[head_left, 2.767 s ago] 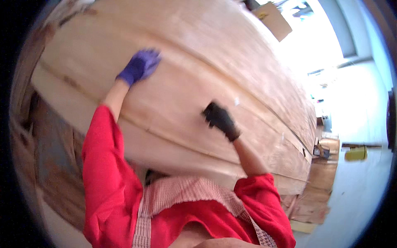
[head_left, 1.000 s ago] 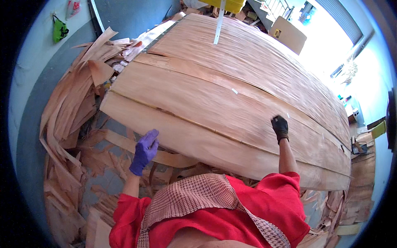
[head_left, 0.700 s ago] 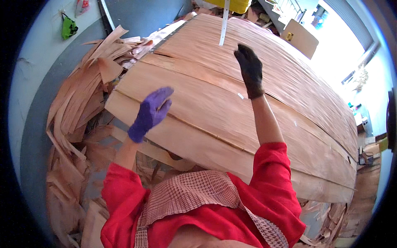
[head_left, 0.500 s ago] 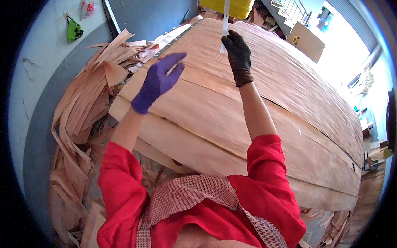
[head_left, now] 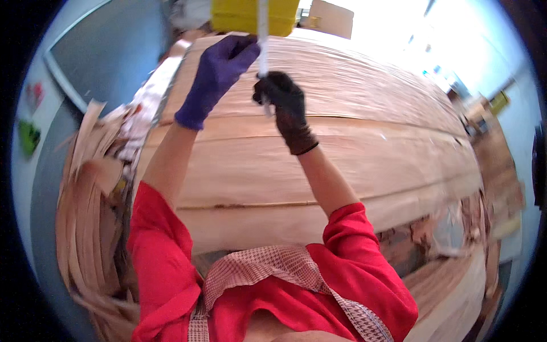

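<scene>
My right hand (head_left: 285,102), in a black glove, is closed around the lower part of a long, narrow white strip (head_left: 262,25). The strip stands up away from me over the far part of the stack, and its short lower end shows below my fingers. My left hand (head_left: 213,80), in a purple glove, is at the strip's left edge, higher up than my right. Its thumb and fingertips reach the strip, but blur hides whether they grip it. Below both hands lies a broad stack of thin reddish-brown wood veneer sheets (head_left: 256,151), with seams running across it.
A yellow container (head_left: 236,17) stands beyond the stack's far edge, with a cardboard piece (head_left: 327,20) to its right. Long veneer scraps (head_left: 85,211) heap up along the left wall. More offcuts (head_left: 456,285) lie at the lower right.
My view has swung, so the stack's seams now run more level. My left hand has moved up to the strip. My right hand, holding the strip, appears lower and further left.
</scene>
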`<state>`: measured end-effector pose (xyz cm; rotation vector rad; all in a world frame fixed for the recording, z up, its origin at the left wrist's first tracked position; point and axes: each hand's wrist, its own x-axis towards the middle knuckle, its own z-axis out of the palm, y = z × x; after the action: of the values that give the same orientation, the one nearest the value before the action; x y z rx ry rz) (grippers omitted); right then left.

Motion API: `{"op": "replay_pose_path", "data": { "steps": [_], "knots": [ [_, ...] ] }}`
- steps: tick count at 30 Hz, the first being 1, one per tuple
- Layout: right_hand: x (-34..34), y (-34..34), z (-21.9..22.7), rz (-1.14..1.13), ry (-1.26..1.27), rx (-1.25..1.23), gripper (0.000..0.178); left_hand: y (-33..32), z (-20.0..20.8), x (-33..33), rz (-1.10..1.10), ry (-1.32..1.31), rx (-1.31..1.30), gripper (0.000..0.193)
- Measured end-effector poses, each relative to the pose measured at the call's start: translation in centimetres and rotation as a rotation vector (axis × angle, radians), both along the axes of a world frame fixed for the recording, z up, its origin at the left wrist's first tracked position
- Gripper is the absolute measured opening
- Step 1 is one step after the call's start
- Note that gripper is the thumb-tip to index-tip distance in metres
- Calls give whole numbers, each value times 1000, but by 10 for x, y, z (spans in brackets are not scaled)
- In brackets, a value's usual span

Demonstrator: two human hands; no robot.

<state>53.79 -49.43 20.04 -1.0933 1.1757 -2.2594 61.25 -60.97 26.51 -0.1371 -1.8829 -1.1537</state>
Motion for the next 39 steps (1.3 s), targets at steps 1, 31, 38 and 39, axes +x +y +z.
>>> {"op": "replay_pose_path", "data": {
  "steps": [1,31,38,39],
  "knots": [
    [10,3,5,-6,-43,-6,13,2,6,8,8,-89,-38,16],
    [21,89,-126,96,-216,799,21,-99,-225,99,263,-505,6,44],
    [33,40,-139,69,-218,845,24,-111,-277,76,459,-901,-791,84],
    [37,26,-138,104,-242,818,24,-121,-278,73,471,-862,-791,83]
  ]
}}
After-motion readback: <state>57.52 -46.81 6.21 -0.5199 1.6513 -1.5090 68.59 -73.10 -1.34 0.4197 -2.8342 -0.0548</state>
